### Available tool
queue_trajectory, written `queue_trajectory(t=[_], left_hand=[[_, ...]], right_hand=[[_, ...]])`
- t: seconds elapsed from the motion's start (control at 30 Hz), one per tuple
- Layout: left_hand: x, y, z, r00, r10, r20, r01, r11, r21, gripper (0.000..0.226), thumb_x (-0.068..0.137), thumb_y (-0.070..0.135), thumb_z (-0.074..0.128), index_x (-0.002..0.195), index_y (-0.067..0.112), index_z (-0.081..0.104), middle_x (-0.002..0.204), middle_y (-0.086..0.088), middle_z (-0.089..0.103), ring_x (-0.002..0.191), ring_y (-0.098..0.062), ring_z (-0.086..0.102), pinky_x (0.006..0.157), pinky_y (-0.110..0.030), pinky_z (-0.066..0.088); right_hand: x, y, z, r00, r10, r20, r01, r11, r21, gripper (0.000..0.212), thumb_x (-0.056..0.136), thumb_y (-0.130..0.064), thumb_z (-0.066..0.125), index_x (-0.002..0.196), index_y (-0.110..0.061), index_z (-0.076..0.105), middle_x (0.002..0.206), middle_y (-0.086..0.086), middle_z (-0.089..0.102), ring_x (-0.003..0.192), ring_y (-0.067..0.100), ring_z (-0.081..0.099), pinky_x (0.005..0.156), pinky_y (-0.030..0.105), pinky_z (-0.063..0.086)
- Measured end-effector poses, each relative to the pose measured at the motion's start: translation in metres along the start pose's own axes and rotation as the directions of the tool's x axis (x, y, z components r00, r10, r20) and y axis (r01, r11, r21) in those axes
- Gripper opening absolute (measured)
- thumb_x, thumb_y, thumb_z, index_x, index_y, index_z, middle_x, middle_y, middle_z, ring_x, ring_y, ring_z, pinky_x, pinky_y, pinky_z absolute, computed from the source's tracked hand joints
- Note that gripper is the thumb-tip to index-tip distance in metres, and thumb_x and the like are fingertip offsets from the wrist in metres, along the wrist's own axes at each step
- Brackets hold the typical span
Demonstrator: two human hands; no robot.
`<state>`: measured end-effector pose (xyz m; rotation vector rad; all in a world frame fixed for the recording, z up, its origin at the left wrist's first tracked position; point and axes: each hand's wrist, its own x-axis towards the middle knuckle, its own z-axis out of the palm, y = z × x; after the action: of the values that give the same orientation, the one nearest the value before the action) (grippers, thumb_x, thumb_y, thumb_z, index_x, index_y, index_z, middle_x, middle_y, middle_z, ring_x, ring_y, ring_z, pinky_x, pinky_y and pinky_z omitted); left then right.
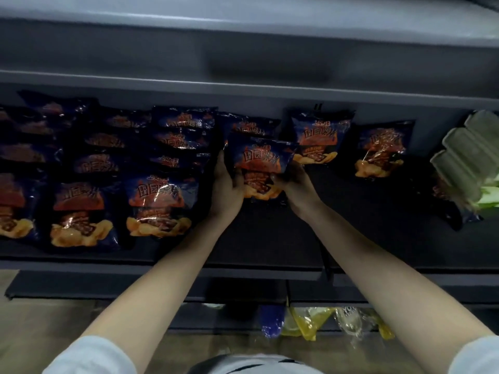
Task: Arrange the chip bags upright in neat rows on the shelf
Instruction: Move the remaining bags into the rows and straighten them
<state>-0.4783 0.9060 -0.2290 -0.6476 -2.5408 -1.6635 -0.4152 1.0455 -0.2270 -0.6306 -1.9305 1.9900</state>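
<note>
Both my hands grip one chip bag [260, 160] at the middle of the shelf [270, 247].

At nine o'clock from that bag, the rows of chip bags [159, 201] stand packed one behind another. My left hand [228, 184] curls round the held bag's left edge. The bag faces me upright, and I cannot tell whether its bottom touches the shelf. My right hand [297, 184] clamps its lower right corner. At two o'clock stands a second bag [318, 139], and at three o'clock, apart from it, a third bag [380, 149]. Farthest right leans a pale green pack [469, 152]. At six o'clock, under the shelf, lie yellow packets [310, 322].
</note>
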Motion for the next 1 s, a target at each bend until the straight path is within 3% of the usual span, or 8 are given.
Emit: queue_trajectory(t=[0.07, 0.13, 0.27, 0.47, 0.6, 0.77, 0.87, 1.0], left_hand=[[0.0, -0.005, -0.002, 0.999, 0.041, 0.022, -0.043, 0.995, 0.091, 0.067, 0.094, 0.008, 0.045, 0.148, 0.004, 0.006, 0.155, -0.014, 0.014, 0.142, -0.018, 0.016, 0.107, -0.009, 0.008], [-0.001, -0.009, -0.002, 0.994, 0.107, 0.022, -0.109, 0.969, 0.224, 0.072, 0.091, 0.007, 0.049, 0.147, 0.0, 0.004, 0.156, -0.018, 0.005, 0.144, -0.026, 0.007, 0.116, -0.023, 0.005], [-0.01, -0.016, -0.001, 0.971, 0.228, 0.078, -0.238, 0.862, 0.448, 0.076, 0.085, 0.001, 0.052, 0.147, -0.002, 0.009, 0.156, -0.019, -0.005, 0.144, -0.031, -0.002, 0.115, -0.037, -0.002], [-0.013, -0.027, 0.0, 0.952, 0.257, 0.164, -0.305, 0.823, 0.479, 0.077, 0.083, -0.008, 0.048, 0.148, 0.007, 0.011, 0.157, -0.014, -0.002, 0.144, -0.031, -0.001, 0.117, -0.046, 0.006], [-0.012, -0.031, -0.001, 0.956, 0.231, 0.181, -0.292, 0.825, 0.484, 0.08, 0.082, -0.011, 0.046, 0.149, 0.011, 0.007, 0.157, -0.013, -0.005, 0.144, -0.03, -0.005, 0.117, -0.043, 0.004], [-0.012, -0.029, 0.003, 0.964, 0.188, 0.188, -0.259, 0.828, 0.497, 0.083, 0.08, -0.009, 0.045, 0.149, 0.012, 0.004, 0.157, -0.012, -0.006, 0.144, -0.03, -0.008, 0.118, -0.046, 0.006], [-0.012, -0.031, 0.003, 0.966, 0.183, 0.183, -0.249, 0.847, 0.469, 0.072, 0.087, 0.0, 0.043, 0.149, 0.011, 0.008, 0.158, -0.011, -0.004, 0.145, -0.028, -0.007, 0.118, -0.045, 0.005], [-0.014, -0.03, 0.003, 0.967, 0.165, 0.195, -0.244, 0.819, 0.519, 0.067, 0.096, 0.033, 0.038, 0.149, 0.01, 0.005, 0.158, -0.011, -0.005, 0.145, -0.028, -0.007, 0.116, -0.042, -0.002]], right_hand=[[0.003, 0.004, 0.011, 1.0, 0.003, -0.014, -0.003, 1.0, -0.03, 0.048, 0.083, -0.008, 0.062, 0.128, -0.014, 0.047, 0.125, 0.006, 0.06, 0.116, 0.021, 0.057, 0.099, 0.047, 0.047], [0.007, 0.005, 0.021, 0.999, 0.009, -0.038, -0.011, 0.998, -0.06, 0.035, 0.085, -0.006, 0.059, 0.117, -0.019, 0.051, 0.116, 0.003, 0.063, 0.109, 0.02, 0.06, 0.096, 0.047, 0.049], [0.012, 0.008, 0.037, 0.994, 0.004, -0.111, -0.02, 0.989, -0.145, 0.033, 0.086, -0.009, 0.06, 0.117, -0.019, 0.055, 0.11, 0.002, 0.065, 0.103, 0.018, 0.062, 0.093, 0.046, 0.051], [0.008, 0.011, 0.041, 0.979, -0.08, -0.187, 0.023, 0.956, -0.292, 0.036, 0.087, -0.012, 0.06, 0.122, -0.02, 0.055, 0.114, -0.001, 0.064, 0.108, 0.017, 0.06, 0.092, 0.034, 0.049], [0.003, 0.013, 0.037, 0.984, -0.112, -0.138, 0.055, 0.93, -0.365, 0.057, 0.088, -0.016, 0.061, 0.141, -0.019, 0.039, 0.136, -0.001, 0.054, 0.125, 0.011, 0.047, 0.104, 0.029, 0.039], [-0.013, 0.013, 0.03, 0.987, -0.105, -0.118, 0.039, 0.885, -0.465, 0.066, 0.088, -0.019, 0.063, 0.145, -0.016, 0.031, 0.141, 0.004, 0.049, 0.13, 0.018, 0.045, 0.093, 0.016, 0.033], [-0.024, 0.014, 0.026, 0.988, -0.139, -0.073, 0.082, 0.854, -0.514, 0.067, 0.086, -0.017, 0.066, 0.144, -0.015, 0.032, 0.139, 0.004, 0.052, 0.128, 0.018, 0.046, 0.094, 0.016, 0.033], [-0.029, 0.019, 0.02, 0.985, -0.161, -0.063, 0.106, 0.851, -0.514, 0.066, 0.086, -0.014, 0.065, 0.143, -0.016, 0.033, 0.133, 0.004, 0.056, 0.124, 0.018, 0.051, 0.099, 0.02, 0.039]])
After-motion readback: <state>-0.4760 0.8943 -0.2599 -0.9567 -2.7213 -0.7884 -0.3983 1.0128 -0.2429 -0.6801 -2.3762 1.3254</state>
